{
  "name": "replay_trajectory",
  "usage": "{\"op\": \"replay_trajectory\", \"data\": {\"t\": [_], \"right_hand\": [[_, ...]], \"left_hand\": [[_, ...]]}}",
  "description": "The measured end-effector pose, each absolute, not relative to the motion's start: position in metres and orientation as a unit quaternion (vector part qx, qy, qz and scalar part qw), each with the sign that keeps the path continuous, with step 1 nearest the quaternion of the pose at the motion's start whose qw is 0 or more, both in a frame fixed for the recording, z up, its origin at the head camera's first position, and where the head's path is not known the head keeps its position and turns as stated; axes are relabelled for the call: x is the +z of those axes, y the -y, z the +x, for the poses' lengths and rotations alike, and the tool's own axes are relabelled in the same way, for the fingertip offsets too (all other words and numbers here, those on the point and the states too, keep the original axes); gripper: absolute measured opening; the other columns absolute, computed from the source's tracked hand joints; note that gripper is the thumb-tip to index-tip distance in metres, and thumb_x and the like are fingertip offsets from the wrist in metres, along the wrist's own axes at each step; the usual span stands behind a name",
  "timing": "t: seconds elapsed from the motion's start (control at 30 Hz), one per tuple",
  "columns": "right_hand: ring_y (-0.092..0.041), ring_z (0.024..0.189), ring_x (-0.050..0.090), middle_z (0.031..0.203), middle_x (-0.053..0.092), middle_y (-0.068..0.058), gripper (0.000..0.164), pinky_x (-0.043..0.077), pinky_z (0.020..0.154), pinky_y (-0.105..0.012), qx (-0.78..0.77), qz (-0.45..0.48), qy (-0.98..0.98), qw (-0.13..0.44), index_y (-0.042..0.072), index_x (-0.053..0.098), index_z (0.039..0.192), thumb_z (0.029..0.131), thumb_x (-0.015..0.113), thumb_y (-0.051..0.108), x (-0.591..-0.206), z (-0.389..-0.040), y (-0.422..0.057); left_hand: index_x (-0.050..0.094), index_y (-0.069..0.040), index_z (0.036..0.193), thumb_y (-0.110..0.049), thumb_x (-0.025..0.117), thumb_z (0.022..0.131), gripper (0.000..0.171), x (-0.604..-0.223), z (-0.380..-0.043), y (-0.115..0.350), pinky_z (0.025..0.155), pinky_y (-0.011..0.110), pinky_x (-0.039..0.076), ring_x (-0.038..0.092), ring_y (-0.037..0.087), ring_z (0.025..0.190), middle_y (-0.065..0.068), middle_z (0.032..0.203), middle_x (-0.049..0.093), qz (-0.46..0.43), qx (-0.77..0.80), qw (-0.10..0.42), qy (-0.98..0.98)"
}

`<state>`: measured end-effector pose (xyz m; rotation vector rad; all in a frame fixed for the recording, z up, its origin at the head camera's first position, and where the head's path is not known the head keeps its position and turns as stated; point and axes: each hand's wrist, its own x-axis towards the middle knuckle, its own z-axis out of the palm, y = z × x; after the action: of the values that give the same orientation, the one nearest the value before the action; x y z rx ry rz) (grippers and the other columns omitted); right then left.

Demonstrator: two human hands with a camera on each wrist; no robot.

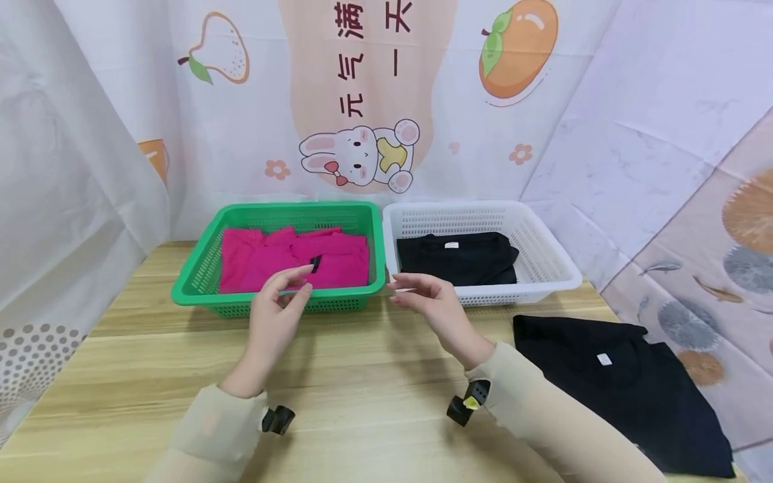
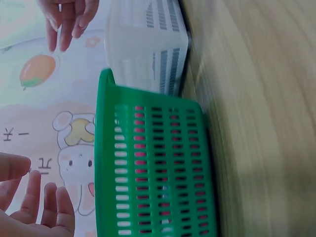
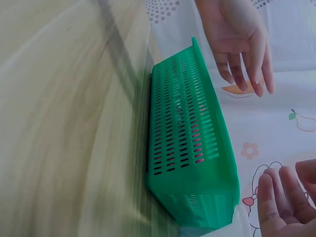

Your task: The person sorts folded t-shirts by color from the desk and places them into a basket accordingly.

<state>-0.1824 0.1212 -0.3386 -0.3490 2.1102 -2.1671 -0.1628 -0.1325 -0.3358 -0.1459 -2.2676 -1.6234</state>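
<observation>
My left hand (image 1: 275, 310) hovers in front of the green basket (image 1: 181, 285), its fingers loosely bent and holding nothing. Folded bright pink clothes (image 1: 253, 263) lie inside that basket, with a small black patch showing on one. Near the front left corner of the white basket (image 1: 552, 258) is my right hand (image 1: 439, 310), likewise relaxed and with nothing in it. A folded black garment (image 1: 477, 258) with a white label lies in the white basket. In both wrist views, the hands are raised above the basket rims, apart from them.
On the right of the wooden table (image 1: 356, 416) lies a black shirt (image 1: 628, 396), spread out, with a white label at its neck. The two baskets stand side by side against a printed curtain (image 1: 241, 154). More curtain hangs along both sides.
</observation>
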Motion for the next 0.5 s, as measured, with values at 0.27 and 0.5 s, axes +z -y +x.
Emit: {"op": "replay_trajectory", "data": {"t": [0.27,0.5], "right_hand": [[-0.011,0.09,0.072,0.105,0.074,-0.003,0.039,0.058,0.086,-0.029,-0.726,-0.102,-0.68,0.032,-0.013,0.057,0.129,0.091,0.062,-0.004,-0.348,-0.162,-0.141],[-0.009,0.09,0.072,0.102,0.075,0.004,0.041,0.058,0.085,-0.027,-0.732,-0.105,-0.673,0.008,-0.018,0.053,0.129,0.091,0.061,-0.005,-0.351,-0.149,-0.159]], "left_hand": [[0.067,-0.001,0.124,-0.001,0.059,0.097,0.028,-0.345,-0.149,0.119,0.083,0.011,0.048,0.054,0.001,0.101,0.012,0.124,0.062,-0.062,-0.608,0.16,0.775],[0.066,0.001,0.124,-0.003,0.061,0.096,0.028,-0.351,-0.141,0.106,0.081,0.014,0.049,0.055,0.004,0.1,0.014,0.121,0.062,-0.061,-0.631,0.141,0.761]]}}
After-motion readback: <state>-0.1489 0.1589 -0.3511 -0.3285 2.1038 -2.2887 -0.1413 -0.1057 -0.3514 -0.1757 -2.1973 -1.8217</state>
